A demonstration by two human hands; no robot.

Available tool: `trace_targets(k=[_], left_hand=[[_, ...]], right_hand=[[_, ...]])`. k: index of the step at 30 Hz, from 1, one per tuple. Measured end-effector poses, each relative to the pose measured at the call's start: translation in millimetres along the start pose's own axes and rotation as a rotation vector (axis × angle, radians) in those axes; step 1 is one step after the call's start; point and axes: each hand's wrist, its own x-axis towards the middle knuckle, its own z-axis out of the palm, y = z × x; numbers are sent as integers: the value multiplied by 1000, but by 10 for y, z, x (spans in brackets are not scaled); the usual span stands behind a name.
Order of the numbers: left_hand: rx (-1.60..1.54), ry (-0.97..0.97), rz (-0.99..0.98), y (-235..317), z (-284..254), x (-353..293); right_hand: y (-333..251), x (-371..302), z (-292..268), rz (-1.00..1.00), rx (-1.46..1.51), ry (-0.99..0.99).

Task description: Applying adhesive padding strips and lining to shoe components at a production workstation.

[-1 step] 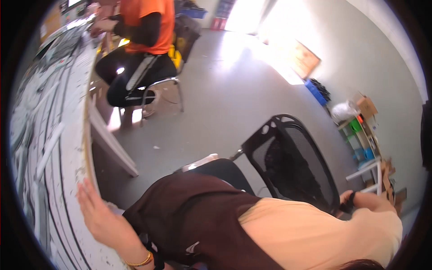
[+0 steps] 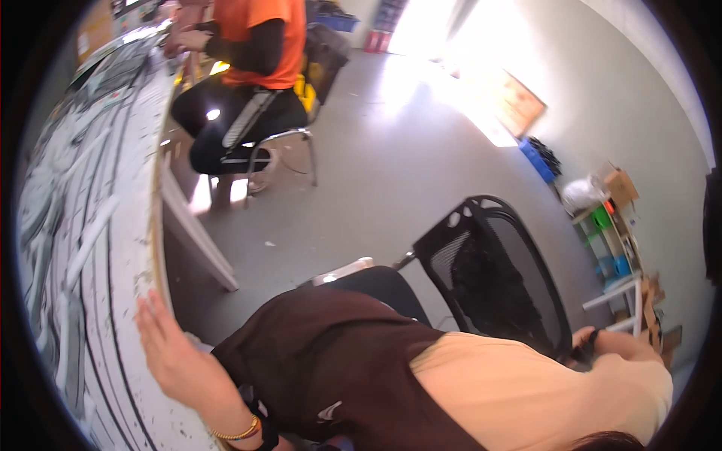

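Note:
My left hand point(image 2: 174, 364) lies on the near edge of a worn white worktable point(image 2: 147, 259), fingers stretched out and nothing held. A gold bracelet point(image 2: 239, 430) and a dark band circle its wrist. Off to the right, my right hand point(image 2: 583, 342) is at the side of the black mesh backrest of an office chair point(image 2: 519, 259). Its fingers look closed on the chair's frame, though they are partly hidden. Long grey-white strips point(image 2: 90, 240) lie along the worktable, left of my left hand.
Farther along the table, a person in an orange top point(image 2: 263, 45) sits on a metal-legged chair point(image 2: 308, 139). A slanted white table leg point(image 2: 199, 229) stands below the edge. By the right wall are a blue bin point(image 2: 538, 161), a cardboard box point(image 2: 621, 186) and a shelf rack point(image 2: 628, 244).
The whole scene has shifted slightly to the right in the picture. Both hands stay at the same places, on the table edge and at the chair.

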Motion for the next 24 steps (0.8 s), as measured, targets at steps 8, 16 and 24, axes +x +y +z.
trace_targets(k=[8,16,24], left_hand=[[19,32,-68,-19,-51,-91],[0,102,16,115,-151,-14],[64,26,-31,-16,37,-18]], right_hand=[[-805,-134,25,-165,-514,111],[350,-565,-120,-214,-250,468],[-807,-655,-21,218,565,183]])
